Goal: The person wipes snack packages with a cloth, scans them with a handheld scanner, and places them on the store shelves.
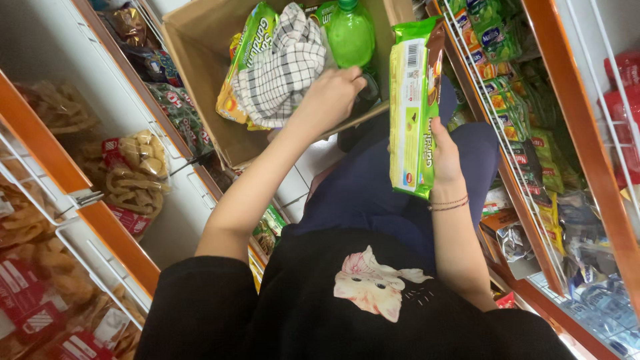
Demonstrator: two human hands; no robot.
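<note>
- Beside the cardboard box (200, 60), at its near rim, the left hand (331, 97) is seen with fingers curled down into the box contents; whether anything is gripped cannot be told, as the fingertips are hidden.
- Touching or just beside that hand, inside the box: a checked black-and-white cloth (280, 67) and a green plastic bottle (351, 35).
- At the box's far left inner side, a green and yellow snack packet (245, 47) is noted, partly under the cloth.
- Right of the box, outside it, a long green biscuit pack (413, 107) is held upright by the right hand (445, 157), fingers closed around its lower half.
- Flanking the box, wire-fronted shelves (527, 167) of packaged snacks are recorded.
</note>
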